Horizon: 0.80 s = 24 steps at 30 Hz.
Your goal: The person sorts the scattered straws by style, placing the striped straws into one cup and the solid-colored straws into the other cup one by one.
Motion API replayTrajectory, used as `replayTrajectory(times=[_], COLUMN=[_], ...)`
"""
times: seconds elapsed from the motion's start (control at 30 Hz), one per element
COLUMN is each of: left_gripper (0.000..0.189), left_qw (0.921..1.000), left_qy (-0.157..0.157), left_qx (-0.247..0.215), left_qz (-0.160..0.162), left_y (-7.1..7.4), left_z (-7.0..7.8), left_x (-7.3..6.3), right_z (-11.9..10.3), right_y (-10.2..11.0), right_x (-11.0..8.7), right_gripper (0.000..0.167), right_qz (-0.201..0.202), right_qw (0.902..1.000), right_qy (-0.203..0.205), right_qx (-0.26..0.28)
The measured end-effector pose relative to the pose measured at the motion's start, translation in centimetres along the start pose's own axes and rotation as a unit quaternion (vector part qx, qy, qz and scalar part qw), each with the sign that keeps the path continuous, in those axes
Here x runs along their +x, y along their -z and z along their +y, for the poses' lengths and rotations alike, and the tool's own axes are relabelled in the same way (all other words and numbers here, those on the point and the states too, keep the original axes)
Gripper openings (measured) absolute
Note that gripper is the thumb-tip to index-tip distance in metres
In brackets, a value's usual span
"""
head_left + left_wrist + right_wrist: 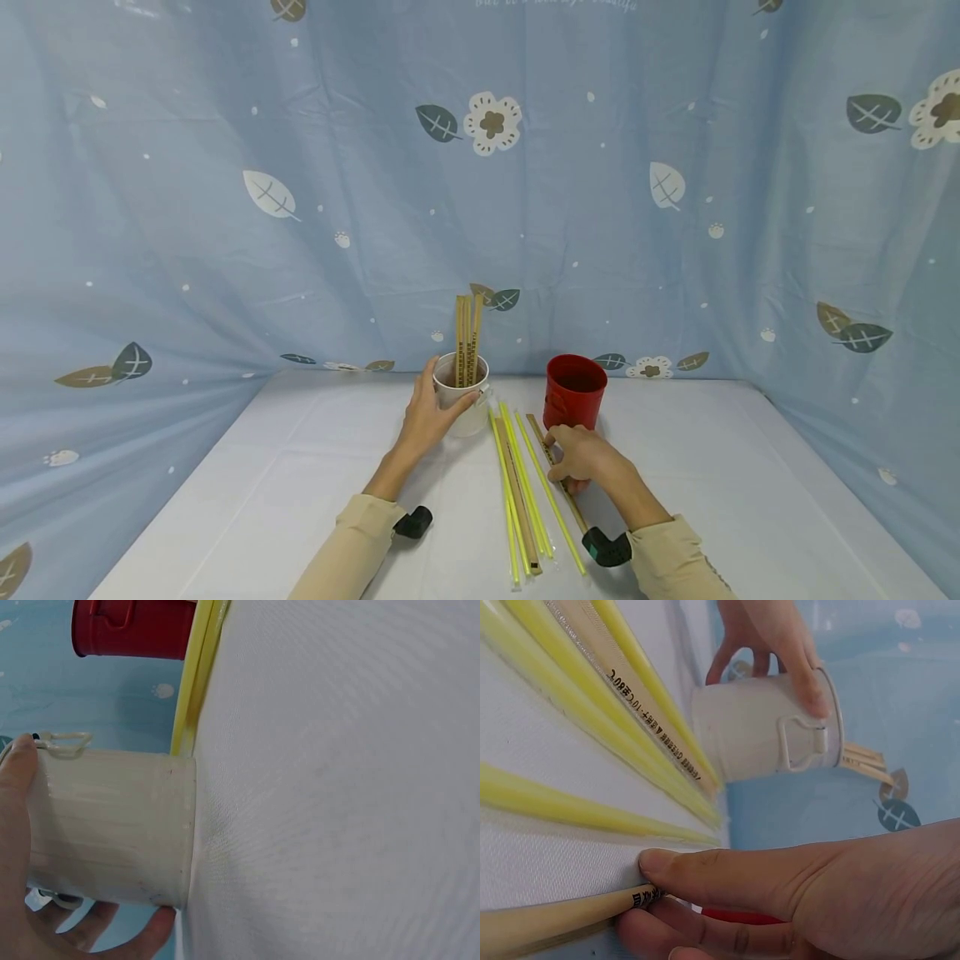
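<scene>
My left hand (427, 421) grips a white metal cup (468, 422) that stands upright on the table, its thumb at the rim beside the small wire handle. Several brown printed straws (466, 333) stick up out of that cup. With thumb and fingers, my right hand (588, 457) pinches a brown straw (562, 916) that lies slantwise, its printed part running under the fingertips. Just behind this hand stands a red cup (573, 407); its inside looks dark. Between the hands lie several yellow straws (551, 496) in clear wrappers, with another brown straw (519, 492) among them.
A white cloth covers the table (247, 500). Close behind both cups hangs a blue curtain (375, 208) with leaf and flower prints. Black camera mounts (606, 547) sit at both wrists, low over the cloth.
</scene>
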<state>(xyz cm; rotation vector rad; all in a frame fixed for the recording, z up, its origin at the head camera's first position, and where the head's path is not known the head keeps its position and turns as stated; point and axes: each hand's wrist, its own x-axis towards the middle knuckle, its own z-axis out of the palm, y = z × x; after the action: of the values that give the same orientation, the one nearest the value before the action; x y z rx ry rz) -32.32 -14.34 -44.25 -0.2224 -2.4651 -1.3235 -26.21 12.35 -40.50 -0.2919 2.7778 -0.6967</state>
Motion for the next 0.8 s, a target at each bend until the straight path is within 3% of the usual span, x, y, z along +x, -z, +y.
replayTrajectory(times=[0.53, 0.8], left_gripper=[0.101, 0.101], left_qw=[1.0, 1.0], left_qy=[0.007, 0.003], left_qx=[0.001, 0.001], left_qz=[-0.004, -0.002], left_y=[-0.01, -0.02], left_z=[-0.03, -0.06], left_x=[0.01, 0.05], right_z=[-0.03, -0.19], right_y=[0.05, 0.16], right_x=[-0.24, -0.2], right_gripper=[0.044, 0.042], right_qz=[-0.002, -0.006], right_qw=[0.9998, 1.0], right_qy=[0.009, 0.007], right_qx=[0.018, 0.001])
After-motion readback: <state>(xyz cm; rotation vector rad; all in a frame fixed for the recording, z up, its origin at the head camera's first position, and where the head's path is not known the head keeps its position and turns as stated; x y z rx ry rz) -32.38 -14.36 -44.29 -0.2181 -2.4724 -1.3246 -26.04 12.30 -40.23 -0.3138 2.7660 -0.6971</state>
